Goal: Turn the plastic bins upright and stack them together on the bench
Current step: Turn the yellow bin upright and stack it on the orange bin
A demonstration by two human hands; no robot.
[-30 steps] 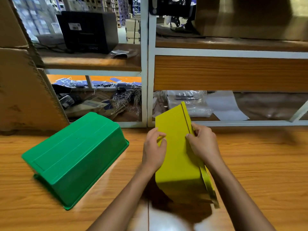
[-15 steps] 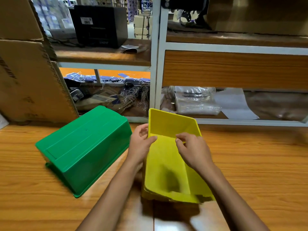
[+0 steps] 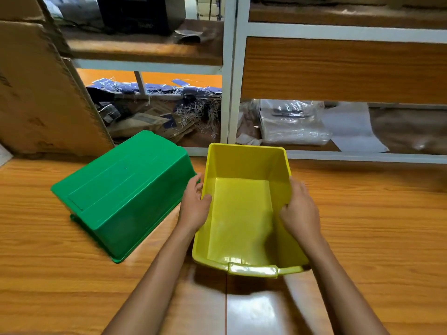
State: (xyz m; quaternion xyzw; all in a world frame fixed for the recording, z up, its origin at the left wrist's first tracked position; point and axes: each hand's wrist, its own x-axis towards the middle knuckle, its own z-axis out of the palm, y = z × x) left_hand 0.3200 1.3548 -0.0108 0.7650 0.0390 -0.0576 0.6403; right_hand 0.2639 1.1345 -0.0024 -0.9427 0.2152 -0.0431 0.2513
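The yellow plastic bin (image 3: pixel 239 213) stands upright on the wooden bench, its open top facing me and nothing inside. My left hand (image 3: pixel 194 205) grips its left wall, thumb hooked over the rim. My right hand (image 3: pixel 300 211) grips the right wall the same way. Just left of it lies the green plastic bin (image 3: pixel 121 192), upside down with its flat bottom facing up, almost touching my left hand.
A large cardboard box (image 3: pixel 41 93) stands at the back left of the wooden bench (image 3: pixel 375 226). A white metal shelf frame (image 3: pixel 229 81) runs along the bench's rear edge, with plastic bags (image 3: pixel 290 122) and clutter behind it.
Both hands have rotated the yellow bin from standing on its side to upright, open side up, and set it down. The green bin has not moved.
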